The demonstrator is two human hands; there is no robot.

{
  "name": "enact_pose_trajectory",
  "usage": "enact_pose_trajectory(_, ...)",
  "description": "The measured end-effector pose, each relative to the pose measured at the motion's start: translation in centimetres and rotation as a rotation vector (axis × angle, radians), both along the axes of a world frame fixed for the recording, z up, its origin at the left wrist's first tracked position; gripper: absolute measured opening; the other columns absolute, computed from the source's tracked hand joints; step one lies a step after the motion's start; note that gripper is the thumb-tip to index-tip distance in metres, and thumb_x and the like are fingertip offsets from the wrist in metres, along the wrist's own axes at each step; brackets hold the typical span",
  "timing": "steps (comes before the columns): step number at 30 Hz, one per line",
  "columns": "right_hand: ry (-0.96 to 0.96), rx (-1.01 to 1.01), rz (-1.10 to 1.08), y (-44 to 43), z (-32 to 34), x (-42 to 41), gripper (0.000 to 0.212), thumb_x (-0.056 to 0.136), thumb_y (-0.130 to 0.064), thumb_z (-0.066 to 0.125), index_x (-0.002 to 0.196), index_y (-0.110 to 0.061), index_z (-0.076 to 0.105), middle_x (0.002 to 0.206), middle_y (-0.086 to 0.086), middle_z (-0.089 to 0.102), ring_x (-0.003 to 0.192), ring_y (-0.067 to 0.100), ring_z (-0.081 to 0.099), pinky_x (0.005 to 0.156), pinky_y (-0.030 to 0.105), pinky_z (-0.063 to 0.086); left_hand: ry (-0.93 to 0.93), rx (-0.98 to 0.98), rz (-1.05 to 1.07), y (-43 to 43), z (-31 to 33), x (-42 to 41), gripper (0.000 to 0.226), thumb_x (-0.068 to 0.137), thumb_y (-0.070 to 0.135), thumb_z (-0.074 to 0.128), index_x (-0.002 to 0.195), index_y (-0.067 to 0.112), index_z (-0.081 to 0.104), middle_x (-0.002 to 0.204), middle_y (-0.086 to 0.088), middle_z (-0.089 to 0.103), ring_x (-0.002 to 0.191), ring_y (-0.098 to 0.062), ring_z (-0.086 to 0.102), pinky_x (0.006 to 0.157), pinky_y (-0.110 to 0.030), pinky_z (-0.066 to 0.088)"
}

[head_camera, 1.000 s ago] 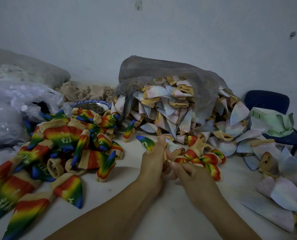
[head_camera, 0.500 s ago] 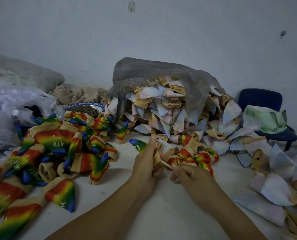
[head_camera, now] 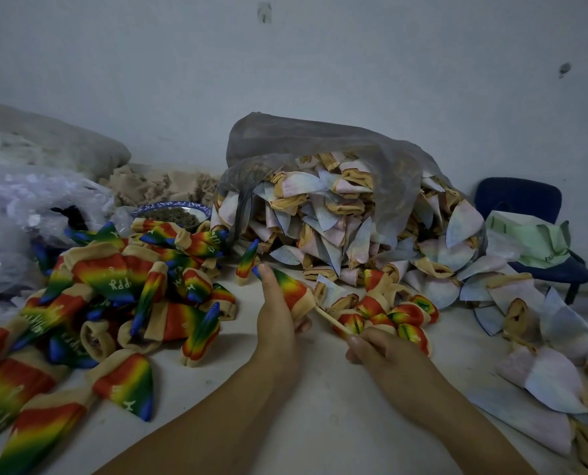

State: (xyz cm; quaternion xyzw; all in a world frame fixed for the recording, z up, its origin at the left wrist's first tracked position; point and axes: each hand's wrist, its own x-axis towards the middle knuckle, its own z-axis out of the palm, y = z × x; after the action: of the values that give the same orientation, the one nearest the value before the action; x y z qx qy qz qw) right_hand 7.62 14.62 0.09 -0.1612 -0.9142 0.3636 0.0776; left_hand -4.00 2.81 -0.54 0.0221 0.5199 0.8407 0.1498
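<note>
Left hand (head_camera: 275, 323) curled round a rainbow sock (head_camera: 290, 286), thumb up along the blue toe end, tan cuff pointing toward the right hand (head_camera: 385, 354). Right hand closed as well, pinching the lower end of a thin tan stick (head_camera: 332, 320). Upper end of the stick at the sock's cuff; hard to tell whether inside it. Sock and stick held just over the white table (head_camera: 320, 413), in front of the grey bag (head_camera: 320, 145) spilling pale folded socks. Between bag and right hand, a small cluster of rainbow socks (head_camera: 388, 313). Left of the bag, a big rainbow heap (head_camera: 114, 279) and a blue-rimmed bowl (head_camera: 169, 210). Right of the bag, a blue chair (head_camera: 518, 200).
</note>
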Motion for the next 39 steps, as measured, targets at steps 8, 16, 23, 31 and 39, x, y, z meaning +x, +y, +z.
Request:
enact_pose_trajectory(8, 0.101, 0.054, -0.065, -0.6, -0.2, -0.4, 0.030, 0.095, -0.047, 0.040, 0.074, -0.034, 0.057, 0.086, -0.013, 0.064, 0.085, -0.001, 0.060, 0.078, 0.030, 0.051, 0.310, -0.339, -0.065, 0.3, -0.4, 0.6, 0.066, 0.072, 0.082, 0.019, 0.071, 0.027, 0.055, 0.051, 0.013, 0.055, 0.054, -0.006, 0.052, 0.051, -0.019, 0.041)
enact_pose_trajectory(16, 0.186, -0.117, -0.144, -2.7, -1.1, -1.1, 0.034, 0.097, -0.040, 0.045, 0.068, -0.030, 0.058, 0.079, -0.010, 0.063, 0.080, 0.003, 0.058, 0.063, 0.022, 0.039, 0.350, -0.343, -0.050, 0.5, -0.2, 0.3, 0.067, 0.070, 0.082, 0.020, 0.059, 0.020, 0.044, 0.040, 0.009, 0.043, 0.036, -0.002, 0.041, 0.038, -0.015, 0.036)
enact_pose_trajectory(23, 0.163, -0.069, -0.107, -1.8, -0.9, -1.3, 0.033, 0.094, -0.048, 0.044, 0.069, -0.033, 0.059, 0.081, -0.011, 0.065, 0.081, 0.001, 0.060, 0.065, 0.023, 0.043, 0.342, -0.298, -0.011, 0.4, -0.7, -0.2, 0.063, 0.074, 0.081, 0.027, 0.065, 0.022, 0.050, 0.045, 0.012, 0.053, 0.042, 0.002, 0.051, 0.049, -0.016, 0.042)
enact_pose_trajectory(31, 0.085, 0.133, -0.107, 0.3, -0.8, -0.5, 0.031, 0.094, -0.052, 0.041, 0.079, -0.033, 0.060, 0.082, -0.016, 0.065, 0.077, 0.000, 0.059, 0.070, 0.028, 0.049, 0.182, -0.064, -0.073, 0.1, -1.2, -1.4, 0.015, 0.094, 0.040, 0.061, 0.103, 0.029, 0.064, 0.075, 0.015, 0.072, 0.072, -0.001, 0.069, 0.060, -0.016, 0.052)
enact_pose_trajectory(39, 0.083, 0.155, -0.108, 0.5, -0.8, -0.4, 0.034, 0.092, -0.053, 0.044, 0.077, -0.028, 0.061, 0.072, -0.007, 0.063, 0.066, 0.006, 0.056, 0.059, 0.029, 0.042, 0.167, -0.111, 0.054, -0.1, -1.4, -1.9, 0.030, 0.088, 0.051, 0.064, 0.094, 0.022, 0.066, 0.064, 0.014, 0.064, 0.059, 0.002, 0.062, 0.059, -0.019, 0.049)
